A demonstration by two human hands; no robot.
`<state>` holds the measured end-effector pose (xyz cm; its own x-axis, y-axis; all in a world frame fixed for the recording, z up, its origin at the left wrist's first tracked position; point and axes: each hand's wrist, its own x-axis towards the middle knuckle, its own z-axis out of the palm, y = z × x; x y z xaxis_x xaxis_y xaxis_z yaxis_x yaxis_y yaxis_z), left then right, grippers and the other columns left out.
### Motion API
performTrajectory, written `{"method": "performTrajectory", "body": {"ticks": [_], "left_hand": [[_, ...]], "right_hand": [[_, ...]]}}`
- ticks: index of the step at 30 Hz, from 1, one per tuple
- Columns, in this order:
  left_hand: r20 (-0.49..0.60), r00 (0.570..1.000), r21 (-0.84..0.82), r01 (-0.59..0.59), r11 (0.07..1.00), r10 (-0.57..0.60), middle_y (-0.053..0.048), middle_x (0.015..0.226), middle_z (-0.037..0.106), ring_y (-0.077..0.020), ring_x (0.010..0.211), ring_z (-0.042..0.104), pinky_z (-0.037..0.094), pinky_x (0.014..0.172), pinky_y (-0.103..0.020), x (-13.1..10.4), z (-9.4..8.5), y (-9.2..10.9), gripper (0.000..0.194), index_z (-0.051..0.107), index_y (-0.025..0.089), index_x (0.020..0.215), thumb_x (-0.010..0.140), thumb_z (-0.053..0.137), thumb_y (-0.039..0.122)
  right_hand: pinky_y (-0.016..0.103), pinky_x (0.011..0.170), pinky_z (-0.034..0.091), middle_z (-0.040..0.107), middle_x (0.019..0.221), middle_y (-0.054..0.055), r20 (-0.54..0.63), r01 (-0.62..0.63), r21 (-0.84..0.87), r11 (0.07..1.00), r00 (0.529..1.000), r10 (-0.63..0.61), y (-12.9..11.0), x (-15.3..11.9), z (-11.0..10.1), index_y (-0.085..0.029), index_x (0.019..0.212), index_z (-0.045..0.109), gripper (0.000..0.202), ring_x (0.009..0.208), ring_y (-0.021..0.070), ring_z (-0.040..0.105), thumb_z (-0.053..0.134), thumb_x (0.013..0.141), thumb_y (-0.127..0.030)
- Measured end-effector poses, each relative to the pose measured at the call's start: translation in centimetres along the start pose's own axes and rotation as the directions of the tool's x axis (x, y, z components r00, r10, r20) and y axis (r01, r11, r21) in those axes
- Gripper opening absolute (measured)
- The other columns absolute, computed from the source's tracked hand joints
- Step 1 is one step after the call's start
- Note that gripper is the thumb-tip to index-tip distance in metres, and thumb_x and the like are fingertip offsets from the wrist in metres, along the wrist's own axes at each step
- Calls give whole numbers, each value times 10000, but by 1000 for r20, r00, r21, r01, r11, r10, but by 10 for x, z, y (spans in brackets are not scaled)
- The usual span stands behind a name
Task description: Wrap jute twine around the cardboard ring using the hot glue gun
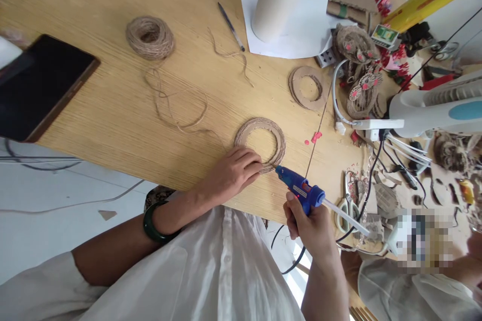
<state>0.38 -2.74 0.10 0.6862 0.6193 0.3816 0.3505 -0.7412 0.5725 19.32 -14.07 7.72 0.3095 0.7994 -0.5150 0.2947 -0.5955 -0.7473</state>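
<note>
A cardboard ring (281, 143) with twine laid round its face lies near the table's front edge. My left hand (235, 173) rests on its lower left side, fingers closed together on the rim. My right hand (311, 223) grips a blue hot glue gun (295, 183), whose tip meets the ring's lower edge just right of my left fingers. A white glue stick (346, 216) sticks out of the gun's back. Loose twine (181, 127) runs from a twine coil (160, 42) towards my left hand. What lies under those fingers is hidden.
Plain cardboard rings (295, 85) and small red dots (316, 136) lie to the right. Scissors (347, 200), cables and a white fan (433, 105) crowd that side. A bottle (276, 5) stands behind; a tablet (41, 85) lies left. Another person (406, 286) sits at right.
</note>
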Motion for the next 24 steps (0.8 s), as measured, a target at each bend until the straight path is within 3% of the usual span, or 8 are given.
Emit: {"method": "performTrajectory", "body": {"ticks": [8,14,19,24], "left_hand": [[-8,1000,8,-21,1000,21,-64,1085,684,-222,1075,624,524,966,-395,0,0,2,124,654,143,1090,1013,564,181],[-60,997,36,-51,998,53,-84,1188,682,-218,1178,603,513,1062,-395,-3,-21,-6,233,613,139,1227,1007,590,213],[35,994,110,-108,988,105,-79,1205,670,-244,1217,573,439,1166,-471,-6,-28,-17,266,614,147,1229,978,640,230],[25,999,164,-48,985,44,-67,1036,670,-230,1037,612,540,939,-397,-11,-17,-1,170,656,129,1124,1000,603,234]], "right_hand": [[221,342,297,420,432,-68,8,0,23,1000,1000,-1,0,-3,1,-214,630,478,495,318,79,408,600,954,-568],[231,358,305,452,454,-61,-18,44,41,998,999,-43,1,-6,-3,-211,635,482,486,324,79,414,606,957,-553],[253,391,315,425,369,-46,24,26,-70,997,999,-25,-2,-11,-1,-223,563,463,547,326,89,374,544,981,-567],[260,407,342,438,384,-40,20,1,-98,995,1000,0,-1,-9,-1,-227,565,460,547,347,98,389,549,971,-583]]}}
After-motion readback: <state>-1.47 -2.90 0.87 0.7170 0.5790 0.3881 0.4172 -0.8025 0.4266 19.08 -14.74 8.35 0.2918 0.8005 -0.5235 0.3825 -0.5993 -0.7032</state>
